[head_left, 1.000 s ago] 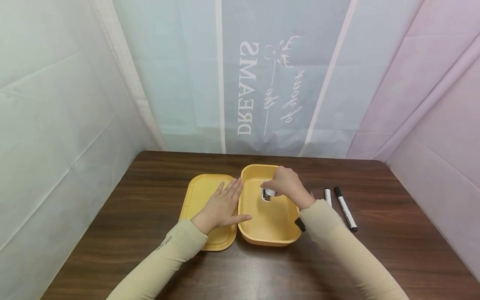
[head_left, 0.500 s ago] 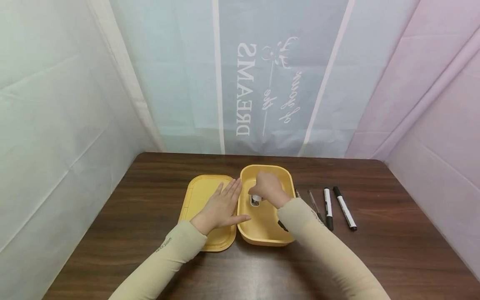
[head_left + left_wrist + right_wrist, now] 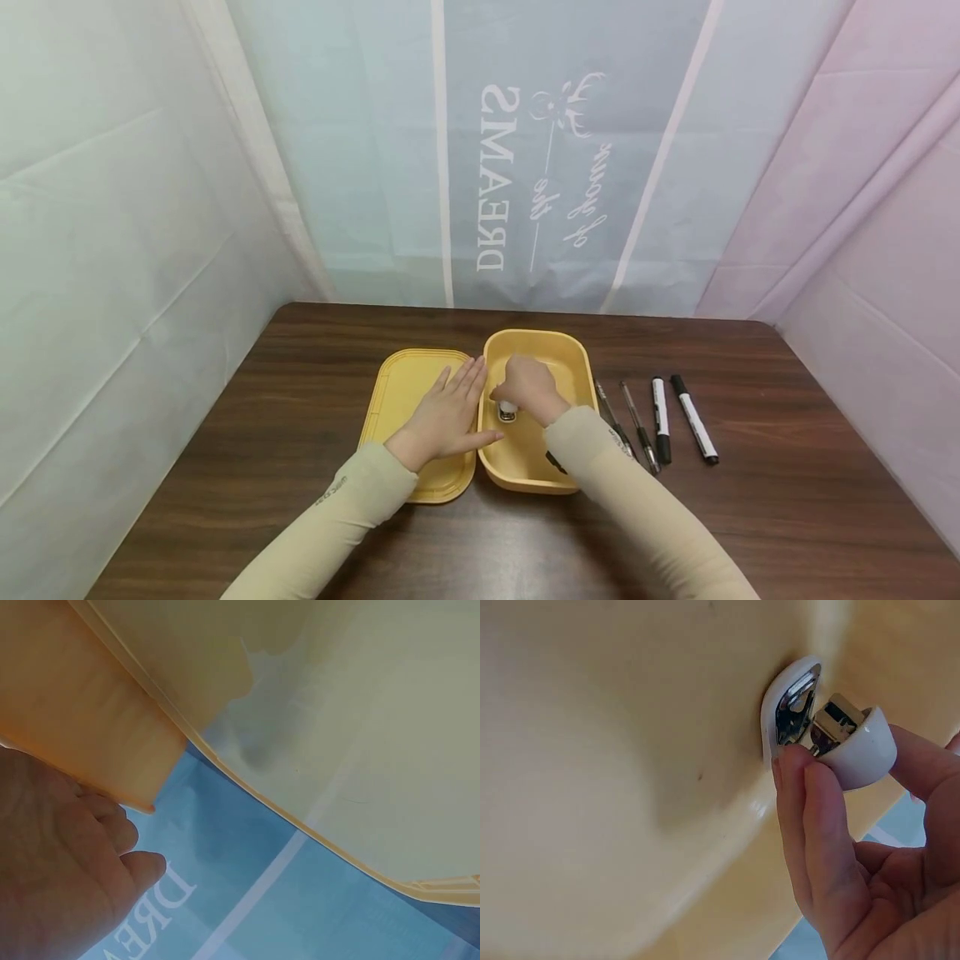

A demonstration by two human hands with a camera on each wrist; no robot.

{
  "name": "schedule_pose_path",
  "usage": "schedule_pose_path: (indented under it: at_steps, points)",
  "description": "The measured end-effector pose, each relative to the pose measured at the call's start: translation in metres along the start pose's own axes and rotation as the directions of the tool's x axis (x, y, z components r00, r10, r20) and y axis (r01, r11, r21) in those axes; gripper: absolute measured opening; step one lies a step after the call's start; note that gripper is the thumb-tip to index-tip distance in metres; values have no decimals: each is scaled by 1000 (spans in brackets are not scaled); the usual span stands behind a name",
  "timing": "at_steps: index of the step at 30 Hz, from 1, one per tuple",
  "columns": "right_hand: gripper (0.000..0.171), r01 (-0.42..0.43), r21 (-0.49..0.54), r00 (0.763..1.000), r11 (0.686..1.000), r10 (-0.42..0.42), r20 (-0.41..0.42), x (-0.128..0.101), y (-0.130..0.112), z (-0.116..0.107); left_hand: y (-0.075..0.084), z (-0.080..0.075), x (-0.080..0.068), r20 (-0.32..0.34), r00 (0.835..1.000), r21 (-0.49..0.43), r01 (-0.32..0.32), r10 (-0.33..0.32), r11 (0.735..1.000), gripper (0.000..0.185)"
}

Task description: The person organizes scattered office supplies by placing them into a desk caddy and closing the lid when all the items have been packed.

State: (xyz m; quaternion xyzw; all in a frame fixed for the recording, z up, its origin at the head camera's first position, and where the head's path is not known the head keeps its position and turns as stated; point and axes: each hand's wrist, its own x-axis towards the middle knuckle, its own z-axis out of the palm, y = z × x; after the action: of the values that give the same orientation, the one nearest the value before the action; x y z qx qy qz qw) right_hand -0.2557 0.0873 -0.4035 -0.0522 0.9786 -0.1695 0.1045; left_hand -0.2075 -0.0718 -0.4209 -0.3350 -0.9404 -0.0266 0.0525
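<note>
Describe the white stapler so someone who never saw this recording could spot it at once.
On the dark table, find the open yellow box right of the flat yellow lid. Inside it, the right hand holds a white stapler. Unlike the slim pens and markers lying outside, it is stubby, with shiny metal parts.

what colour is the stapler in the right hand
The stapler is white with silvery metal, clearest in the right wrist view.

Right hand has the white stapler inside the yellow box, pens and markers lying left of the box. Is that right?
Not quite: the pens and markers lie right of the yellow box, as the head view shows. The right hand does hold the white stapler inside it.
</note>
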Motion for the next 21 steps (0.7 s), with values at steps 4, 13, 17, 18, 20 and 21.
schedule_pose_path:
  at_steps: [4, 13, 17, 18, 20, 21]
  points:
    - [32, 2, -18, 1000, 1000, -2, 4, 0, -2, 2, 0, 0, 0, 19, 1000, 15, 8, -8, 1000, 94]
    - [28, 1, -37, 1000, 999, -1, -6, 0, -3, 2, 0, 4, 2, 6, 1000, 37, 17, -17, 999, 95]
    - [27, 4, -28, 1000, 1000, -4, -3, -1, -2, 2, 0, 4, 2, 3, 1000, 42, 14, -14, 999, 95]
    - [27, 6, -26, 1000, 1000, -6, -4, -2, -2, 2, 0, 4, 2, 1, 1000, 42, 13, -13, 999, 95]
    - [28, 9, -16, 1000, 1000, -9, -4, -3, -2, 0, 0, 5, 2, -3, 1000, 41, 10, -10, 999, 96]
    - [28, 12, -13, 1000, 1000, -12, -2, -3, -1, 0, -1, 5, 2, -5, 1000, 41, 9, -8, 999, 96]
